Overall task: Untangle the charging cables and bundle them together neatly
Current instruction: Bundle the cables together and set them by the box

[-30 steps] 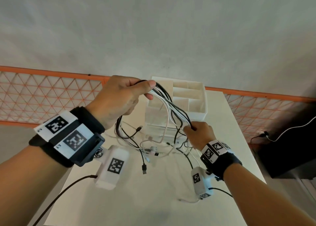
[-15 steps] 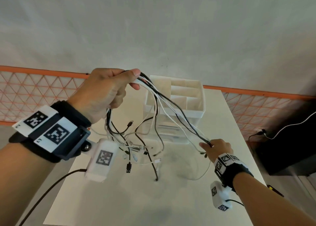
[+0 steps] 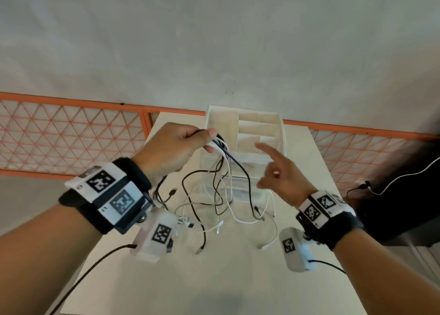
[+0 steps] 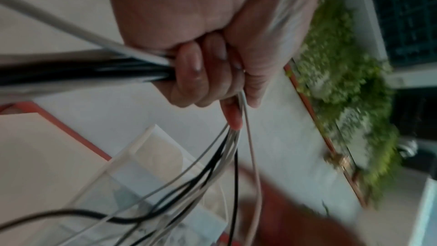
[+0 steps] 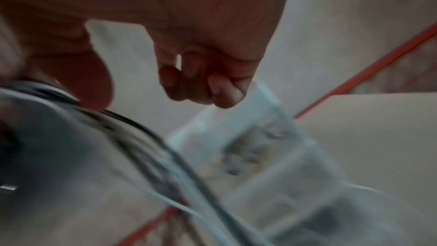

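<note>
My left hand (image 3: 190,143) is raised above the white table (image 3: 214,279) and grips a bundle of black and white charging cables (image 3: 226,172) near its top. The loose ends hang down, and several plugs lie on the table. The left wrist view shows the fingers (image 4: 205,74) curled round the cables (image 4: 94,68), with strands trailing below. My right hand (image 3: 278,172) hovers to the right of the hanging cables and holds nothing. Its index finger points up and left, and the other fingers (image 5: 201,81) are curled. Blurred cables (image 5: 141,137) pass below the thumb.
A white compartment organizer (image 3: 262,133) on a clear drawer unit stands at the table's far side, right behind the cables. An orange mesh railing (image 3: 71,136) runs behind the table. A dark object with a white cord (image 3: 404,183) sits to the right.
My right hand slid down the cables to the lower right, then let them go and rose towards the bundle. The freed strands now hang loose from my left hand.
</note>
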### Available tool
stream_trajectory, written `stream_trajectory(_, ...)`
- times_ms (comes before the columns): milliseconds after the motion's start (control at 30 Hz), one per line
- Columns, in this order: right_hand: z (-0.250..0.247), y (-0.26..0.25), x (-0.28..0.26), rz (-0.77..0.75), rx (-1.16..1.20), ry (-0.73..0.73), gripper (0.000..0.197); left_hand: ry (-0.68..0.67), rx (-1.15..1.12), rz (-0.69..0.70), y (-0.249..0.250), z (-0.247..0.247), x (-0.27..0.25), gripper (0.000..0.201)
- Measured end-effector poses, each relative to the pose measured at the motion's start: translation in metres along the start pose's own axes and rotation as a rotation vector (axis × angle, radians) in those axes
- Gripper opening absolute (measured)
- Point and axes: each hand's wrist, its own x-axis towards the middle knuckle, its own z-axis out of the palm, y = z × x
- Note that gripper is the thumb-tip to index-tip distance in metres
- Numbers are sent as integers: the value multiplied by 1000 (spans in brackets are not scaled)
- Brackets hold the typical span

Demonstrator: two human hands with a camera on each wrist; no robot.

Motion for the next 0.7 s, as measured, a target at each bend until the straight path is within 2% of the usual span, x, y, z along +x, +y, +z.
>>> stream_trajectory(67, 4, -49, -1, -157, 98, -82, 72, -66, 144, 45, 4, 15, 0, 38)
stream_trajectory(100, 9, -64, 1, -197, 68, -100, 55, -86, 214, 78, 5, 22, 1, 38)
stream_trajectory(167, 16, -76, 7, -186, -63, -62, 21, -115, 289, 128, 2, 28, 3, 39)
stream_trajectory(200, 16, -71, 10, -149, -119, -46, 16, -136, 308, 128, -2, 27, 5, 38)
stream_trajectory(300, 6, -42, 12, 40, -261, -24, 19, -250, 499, 53, -31, 17, 6, 30)
stream_trajectory(367, -7, -21, 9, 194, -293, 61, 23, -272, 643, -9, -60, 12, 3, 31)
stream_trajectory(433, -23, -2, 6, 352, -269, 145, 23, -235, 648, -82, -90, 8, -1, 33)
stream_trajectory(500, -34, 17, 10, 486, -140, 226, 18, -210, 569, -160, -115, 5, -4, 37)
stream_trajectory(600, -44, 31, 20, 533, 0, 342, 2, -268, 407, -183, -129, 10, -9, 51)
stream_trajectory(700, -56, 20, 32, 475, 73, 456, 13, -298, 253, -201, -120, 24, -6, 71)
